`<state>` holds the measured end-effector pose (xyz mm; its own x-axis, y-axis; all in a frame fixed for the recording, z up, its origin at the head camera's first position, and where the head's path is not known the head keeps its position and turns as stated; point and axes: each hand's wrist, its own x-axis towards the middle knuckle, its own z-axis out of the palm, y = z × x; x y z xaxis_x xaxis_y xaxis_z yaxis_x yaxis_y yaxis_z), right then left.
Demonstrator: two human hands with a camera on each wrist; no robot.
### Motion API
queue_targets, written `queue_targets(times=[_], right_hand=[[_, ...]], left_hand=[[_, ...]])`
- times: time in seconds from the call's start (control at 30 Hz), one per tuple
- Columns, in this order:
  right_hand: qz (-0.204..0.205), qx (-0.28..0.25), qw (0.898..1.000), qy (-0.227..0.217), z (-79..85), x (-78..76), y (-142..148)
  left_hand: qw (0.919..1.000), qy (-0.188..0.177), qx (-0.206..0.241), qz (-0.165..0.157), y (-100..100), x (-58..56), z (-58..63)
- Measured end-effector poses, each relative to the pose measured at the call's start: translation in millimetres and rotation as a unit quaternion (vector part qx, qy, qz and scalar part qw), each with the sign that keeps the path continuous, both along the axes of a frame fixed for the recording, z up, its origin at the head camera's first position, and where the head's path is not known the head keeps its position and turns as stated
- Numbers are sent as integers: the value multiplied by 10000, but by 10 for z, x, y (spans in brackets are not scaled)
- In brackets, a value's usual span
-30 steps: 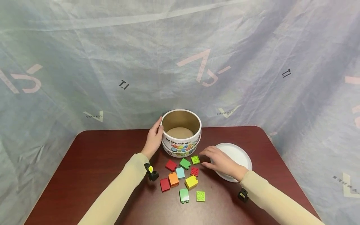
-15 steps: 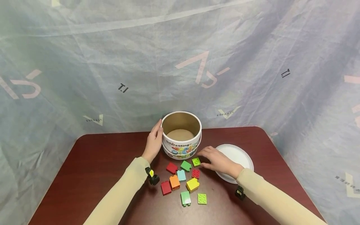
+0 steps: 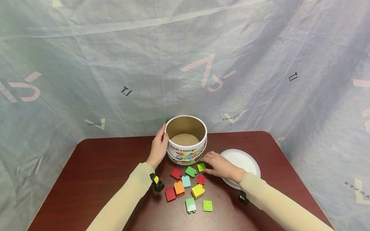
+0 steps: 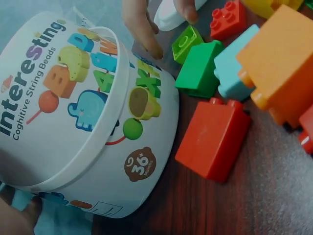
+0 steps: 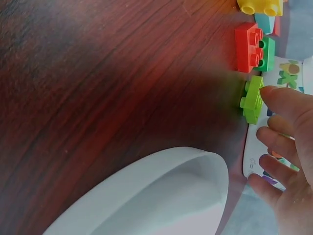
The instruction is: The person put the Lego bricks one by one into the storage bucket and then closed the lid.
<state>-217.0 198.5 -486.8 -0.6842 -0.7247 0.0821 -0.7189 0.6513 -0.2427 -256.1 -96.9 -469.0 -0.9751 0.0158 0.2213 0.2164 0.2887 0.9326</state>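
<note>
A white bucket (image 3: 185, 150) printed "Interesting" stands upright at the table's back, its open top showing a bare bottom. My left hand (image 3: 158, 148) lies along the bucket's left side with extended fingers. My right hand (image 3: 221, 166) reaches in from the right, fingers loosely bent and spread, around a lime green brick (image 5: 253, 100). In the right wrist view one fingertip is beside that brick; contact is unclear. A flat red brick (image 3: 201, 179), a green brick (image 4: 198, 69), and a red brick (image 4: 213, 139) lie close by.
A white round lid (image 3: 242, 163) lies under and beyond the right wrist. Nearer me are a light blue brick (image 3: 186, 182), an orange brick (image 3: 179, 188), a yellow brick (image 3: 198, 191) and several others. A grey cloth (image 3: 144, 64) hangs behind the dark red table (image 3: 95, 179).
My right hand has moved slightly left, from beside the lid to close around the lime green brick. The left hand stays on the bucket. The whole view has shifted a little.
</note>
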Motion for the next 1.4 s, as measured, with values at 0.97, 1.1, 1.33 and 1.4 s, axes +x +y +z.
queue_targets(times=[0.97,1.1,1.33,1.4], right_hand=[[48,255,9997,49,-54,-14,-16],[82,202,9997,123,-62,-11,5],[205,-72,9996,190,-70,9,48],[188,-122,9995,233,-46,16,62]], left_hand=[[10000,-13,-10,-67,18,8,17],[10000,32,36,-76,15,2,17],[10000,17,6,32,0,-3,-10],[10000,37,18,25,1,-9,1]])
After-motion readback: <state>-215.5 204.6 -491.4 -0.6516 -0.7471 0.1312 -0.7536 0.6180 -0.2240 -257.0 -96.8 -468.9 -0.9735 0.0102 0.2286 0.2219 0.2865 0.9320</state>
